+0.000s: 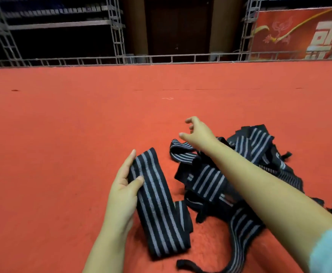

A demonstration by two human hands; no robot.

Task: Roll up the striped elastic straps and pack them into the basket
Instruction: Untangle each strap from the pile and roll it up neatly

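On the red carpet (82, 125), a flat striped strap (157, 203) at lower centre is pinched by the left hand (121, 192); the right hand (198, 133), loosely spread and empty, is held above the strap pile (240, 170).

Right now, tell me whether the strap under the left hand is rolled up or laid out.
Laid out, not rolled. The striped strap lies flat on the red carpet, folded back only at its near end; the left hand holds its edge.

A folded strap (157, 203) lies on the carpet (62, 134), left of the strap pile (240, 174). Behind the carpet stands a railing (181, 58).
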